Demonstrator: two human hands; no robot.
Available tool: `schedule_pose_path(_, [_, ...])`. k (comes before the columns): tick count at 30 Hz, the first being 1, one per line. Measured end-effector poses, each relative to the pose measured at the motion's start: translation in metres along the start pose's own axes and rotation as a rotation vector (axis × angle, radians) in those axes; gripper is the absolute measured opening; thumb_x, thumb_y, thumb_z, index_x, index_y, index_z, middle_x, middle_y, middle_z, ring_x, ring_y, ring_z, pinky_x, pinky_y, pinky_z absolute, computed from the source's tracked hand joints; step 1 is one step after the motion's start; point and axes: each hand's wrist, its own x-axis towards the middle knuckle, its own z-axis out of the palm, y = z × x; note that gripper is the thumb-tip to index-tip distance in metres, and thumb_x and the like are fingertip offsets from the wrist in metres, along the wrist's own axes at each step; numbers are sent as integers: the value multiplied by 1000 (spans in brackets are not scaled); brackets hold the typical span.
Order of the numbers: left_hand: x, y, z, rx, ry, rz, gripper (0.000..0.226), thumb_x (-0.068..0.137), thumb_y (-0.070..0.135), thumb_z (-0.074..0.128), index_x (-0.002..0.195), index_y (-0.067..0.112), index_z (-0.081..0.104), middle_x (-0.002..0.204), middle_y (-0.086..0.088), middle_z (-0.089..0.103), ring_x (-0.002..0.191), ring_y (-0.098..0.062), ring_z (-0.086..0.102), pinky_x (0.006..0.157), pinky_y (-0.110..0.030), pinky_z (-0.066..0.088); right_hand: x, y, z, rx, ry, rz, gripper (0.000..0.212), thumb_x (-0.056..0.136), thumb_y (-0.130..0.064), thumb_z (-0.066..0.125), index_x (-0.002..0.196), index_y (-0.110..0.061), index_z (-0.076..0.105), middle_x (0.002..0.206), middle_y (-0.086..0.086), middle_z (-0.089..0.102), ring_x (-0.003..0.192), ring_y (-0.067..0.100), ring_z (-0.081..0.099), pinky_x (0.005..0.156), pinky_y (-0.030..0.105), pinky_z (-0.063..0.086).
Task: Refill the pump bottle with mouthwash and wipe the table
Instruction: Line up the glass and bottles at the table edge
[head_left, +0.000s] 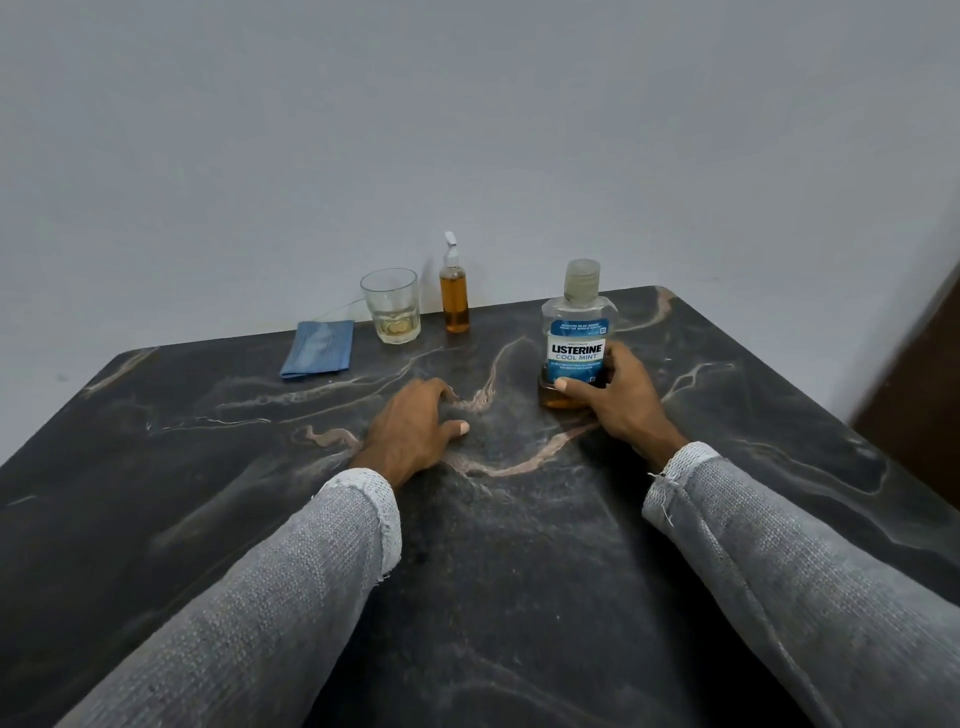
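Dark marble table (208, 467) with glass (390, 306), blue cloth (318, 348).

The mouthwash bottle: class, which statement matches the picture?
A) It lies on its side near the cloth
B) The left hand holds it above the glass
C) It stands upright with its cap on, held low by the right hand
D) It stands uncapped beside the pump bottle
C: the mouthwash bottle stands upright on the table, cap on, with the right hand curled round its lower part, while the left hand rests on the table.
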Motion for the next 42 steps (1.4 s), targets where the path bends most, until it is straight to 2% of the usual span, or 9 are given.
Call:
schedule_pose_path(9, [66,-14,-18,50,-149,-46,77,73,46,78,135,16,45,136,-8,53,120,-25,51,101,-42,45,72,9,33,-75,-11,-4,60,78,-21,80,128,-12,48,129,4,60,114,17,57,101,34,47])
schedule_pose_path(13, [86,-21,-19,66,-166,-37,86,71,52,77,139,13,42,139,-10,51,121,-25,51,100,-41,46,103,12,50,-61,-33,-4,60,80,-20,78,131,-13,47,131,4,59,115,14,56,101,32,47])
schedule_pose_path(17, [98,-23,-18,118,-209,-26,89,70,55,76,141,15,40,138,-11,48,122,-27,50,100,-42,47,129,15,64,-47,-52,-7,58,82,-18,76,132,-12,47,132,5,59,121,20,56,104,39,47])
schedule_pose_path(22, [107,-22,-18,225,-268,-24,87,70,59,73,139,17,41,136,-12,45,120,-28,49,99,-44,47,153,16,73,-55,-53,-21,59,82,-16,76,133,-8,46,133,7,58,121,20,56,103,34,47])
schedule_pose_path(27, [115,-17,-22,237,-321,-41,89,68,57,75,140,18,41,139,-12,41,120,-27,48,94,-38,49,168,19,74,-76,-58,-31,57,84,-17,73,134,-9,46,134,6,57,109,8,52,85,14,42])
schedule_pose_path(32, [121,-14,-23,255,-349,-54,91,67,55,77,141,20,39,139,-12,41,124,-29,46,97,-43,49,176,22,75,-70,-62,-27,57,85,-17,72,135,-8,46,135,6,57,107,6,51,87,15,42])
schedule_pose_path(36, [119,-15,-23,250,-341,-51,90,67,55,77,140,20,39,139,-12,40,124,-29,45,96,-41,49,178,22,74,-60,-80,-18,55,86,-15,71,135,-8,46,133,5,58,110,9,54,76,8,45])
schedule_pose_path(39, [117,-15,-22,253,-336,-48,90,67,55,77,141,20,39,139,-12,40,125,-30,44,97,-43,48,180,22,75,-63,-102,-4,56,87,-16,69,136,-8,44,136,6,56,111,9,52,87,16,42])
schedule_pose_path(42, [117,-15,-22,253,-334,-50,90,67,55,77,141,20,39,140,-12,39,123,-29,45,95,-40,49,181,22,76,-67,-105,3,55,88,-16,69,137,-8,43,137,7,55,110,7,50,88,16,41])
